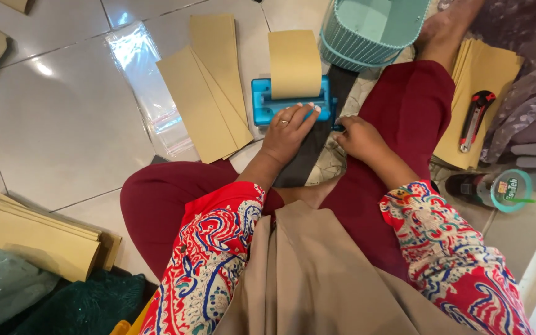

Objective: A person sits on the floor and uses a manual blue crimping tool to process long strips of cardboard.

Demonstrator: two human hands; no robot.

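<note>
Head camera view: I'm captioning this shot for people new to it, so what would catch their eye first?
Probably the small bright blue tabletop device at centre on the pale tiled floor, with a tan paper strip curling up out of it. The left hand rests flat on it; the right hand is at its right end. A teal slatted plastic basket sits just behind.

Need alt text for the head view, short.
Seen from above, a person sitting on a tiled floor rests the left hand on a small blue machine with a tan paper strip in it, while the right hand is at its side. Tan paper stacks, a teal basket and a utility knife lie around.
</note>
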